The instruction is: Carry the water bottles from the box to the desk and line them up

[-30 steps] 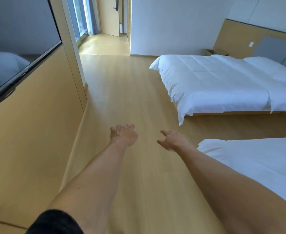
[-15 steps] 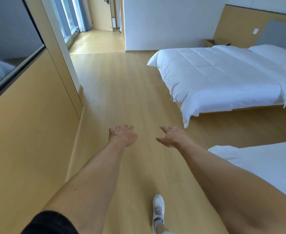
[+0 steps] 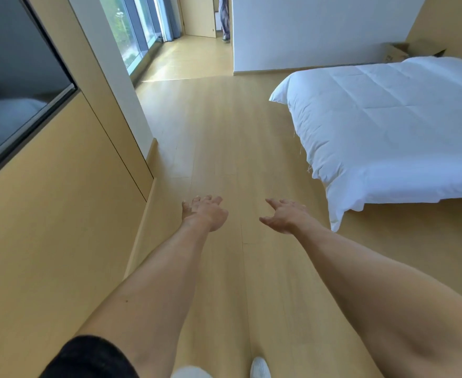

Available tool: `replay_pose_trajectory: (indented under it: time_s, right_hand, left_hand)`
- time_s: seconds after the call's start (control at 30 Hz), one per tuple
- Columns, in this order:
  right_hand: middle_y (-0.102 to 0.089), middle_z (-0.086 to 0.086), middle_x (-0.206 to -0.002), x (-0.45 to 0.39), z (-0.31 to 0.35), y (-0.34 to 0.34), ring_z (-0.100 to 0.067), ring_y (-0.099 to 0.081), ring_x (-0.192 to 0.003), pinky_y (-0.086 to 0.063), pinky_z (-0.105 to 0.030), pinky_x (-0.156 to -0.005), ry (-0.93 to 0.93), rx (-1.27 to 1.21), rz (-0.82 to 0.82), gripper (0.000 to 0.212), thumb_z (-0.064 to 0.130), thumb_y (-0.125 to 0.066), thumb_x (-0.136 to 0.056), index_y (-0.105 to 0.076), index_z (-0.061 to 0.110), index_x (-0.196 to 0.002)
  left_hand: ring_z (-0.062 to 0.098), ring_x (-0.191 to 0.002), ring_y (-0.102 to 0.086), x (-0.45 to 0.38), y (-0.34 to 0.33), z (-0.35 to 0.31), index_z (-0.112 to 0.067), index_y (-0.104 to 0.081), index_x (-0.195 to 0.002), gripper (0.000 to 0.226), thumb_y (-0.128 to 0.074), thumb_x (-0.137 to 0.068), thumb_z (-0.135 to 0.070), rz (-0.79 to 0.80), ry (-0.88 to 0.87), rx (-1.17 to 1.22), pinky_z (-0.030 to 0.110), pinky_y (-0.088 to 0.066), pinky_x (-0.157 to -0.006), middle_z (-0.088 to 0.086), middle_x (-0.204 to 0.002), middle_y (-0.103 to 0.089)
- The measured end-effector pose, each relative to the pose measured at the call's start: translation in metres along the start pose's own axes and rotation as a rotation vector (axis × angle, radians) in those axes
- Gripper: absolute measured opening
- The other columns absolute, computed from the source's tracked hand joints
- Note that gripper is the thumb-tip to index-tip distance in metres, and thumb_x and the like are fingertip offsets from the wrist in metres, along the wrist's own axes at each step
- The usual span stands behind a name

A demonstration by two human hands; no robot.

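Both my arms stretch out in front of me over the wooden floor. My left hand (image 3: 206,212) is empty, its fingers relaxed and spread. My right hand (image 3: 285,215) is empty too, palm turned inward with loose fingers. A brown cardboard box (image 3: 396,51) stands against the far wall behind the bed, only its open top showing. No water bottles and no desk are in view.
A bed with a white duvet (image 3: 388,126) fills the right side. A wood-panelled wall with a dark screen (image 3: 14,85) runs along the left. The wooden floor (image 3: 218,137) leads ahead to a passage with tall windows (image 3: 131,31). My white shoes (image 3: 259,368) show at the bottom edge.
I have walked forward along the floor: the near bed at the lower right has dropped out of view and the far bed is closer. Both hands stay open and empty.
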State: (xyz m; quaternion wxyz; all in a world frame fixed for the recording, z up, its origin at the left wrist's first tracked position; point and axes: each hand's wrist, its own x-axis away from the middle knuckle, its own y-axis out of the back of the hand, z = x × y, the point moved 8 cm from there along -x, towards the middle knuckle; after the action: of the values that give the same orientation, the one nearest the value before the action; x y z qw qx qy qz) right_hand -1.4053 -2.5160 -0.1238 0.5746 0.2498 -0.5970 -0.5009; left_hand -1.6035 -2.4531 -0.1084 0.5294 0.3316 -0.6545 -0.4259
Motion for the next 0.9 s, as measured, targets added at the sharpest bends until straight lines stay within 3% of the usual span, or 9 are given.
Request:
replay_pose_trajectory:
  time_s: [0.5,0.9]
  right_hand:
    - [-0.023,-0.006,-0.165,-0.194,-0.017,0.091,-0.024,-0.015,-0.153,-0.018,-0.046,-0.122,-0.063,-0.005,-0.021,0.071,0.062,-0.04,-0.098,-0.016,0.034,-0.159]
    - [-0.021,-0.003,-0.166,-0.386,0.014,0.198,-0.022,-0.014,-0.153,-0.017,-0.048,-0.123,-0.152,-0.022,-0.059,0.072,0.063,-0.041,-0.097,-0.016,0.036,-0.158]
  left_hand:
    - [0.024,-0.155,-0.008,-0.218,0.075,-0.048,-0.033,-0.021,-0.16,0.056,-0.031,-0.106,-0.041,0.011,-0.069,0.034,0.052,-0.003,-0.123,-0.006,-0.169,-0.013]
    - [0.026,-0.154,-0.013,-0.431,0.187,-0.051,-0.033,-0.025,-0.159,0.055,-0.031,-0.105,-0.044,-0.006,-0.191,0.013,0.053,-0.006,-0.122,-0.006,-0.167,-0.018]
